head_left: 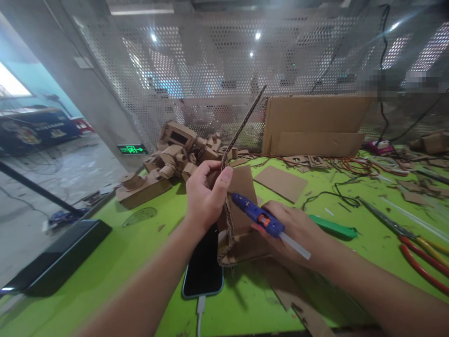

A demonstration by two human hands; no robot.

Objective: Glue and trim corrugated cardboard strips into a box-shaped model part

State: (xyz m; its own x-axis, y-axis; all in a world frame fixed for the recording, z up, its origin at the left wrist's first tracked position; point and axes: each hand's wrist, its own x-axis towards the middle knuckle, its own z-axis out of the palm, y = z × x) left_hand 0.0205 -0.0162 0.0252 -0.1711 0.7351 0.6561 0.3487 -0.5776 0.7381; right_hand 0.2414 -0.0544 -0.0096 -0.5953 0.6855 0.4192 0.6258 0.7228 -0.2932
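Note:
My left hand (208,194) pinches a bent piece of corrugated cardboard (242,187) between thumb and fingers. The sheet stands on edge, with one long strip pointing up and away and a folded part near the table. Wrapped in my right hand (284,224) is a blue hot glue gun (254,210), a clear glue stick jutting from its back. The nozzle is at the cardboard's edge, just below my left thumb; whether it touches, I cannot tell. Below my left hand lies a phone (203,267) with a white cable, partly hidden by the cardboard.
A built cardboard model (171,159) stands at the back left. Behind are a large cardboard panel (315,121) and a flat cardboard piece (280,182). At right lie a green box cutter (331,227), red-and-yellow-handled scissors (403,231) and cables (358,166). A black device (66,252) sits at left.

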